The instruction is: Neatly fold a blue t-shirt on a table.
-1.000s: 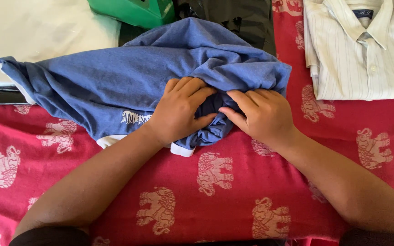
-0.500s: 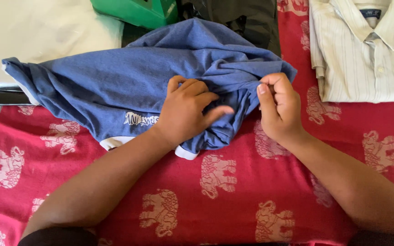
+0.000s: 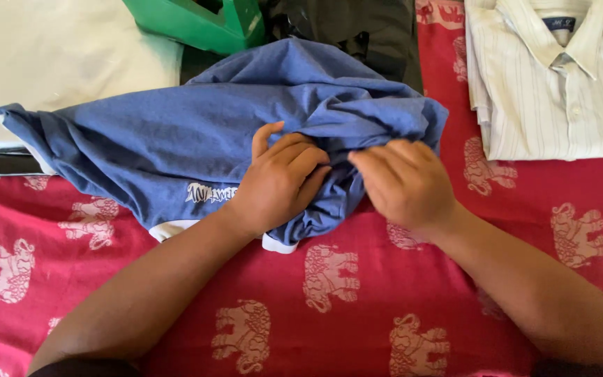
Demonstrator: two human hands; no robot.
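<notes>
A crumpled blue T-shirt [image 3: 176, 132] with white trim and a small white print lies across the red elephant-patterned cloth [image 3: 357, 293]. My left hand [image 3: 277, 181] presses on the shirt's bunched lower part, fingers curled into the fabric. My right hand [image 3: 403, 183] sits just right of it, fingers bent onto the folds at the shirt's right side. The two hands nearly touch over the bunched cloth.
A folded white striped collared shirt [image 3: 553, 84] lies at the upper right. A green box [image 3: 197, 21] and a dark garment [image 3: 357, 28] sit at the top. A pale sheet [image 3: 57, 63] covers the upper left.
My right hand, which had lifted a pinch of fabric at the shirt's right edge, has come back down and left beside my left hand. The left hand has curled tighter.
</notes>
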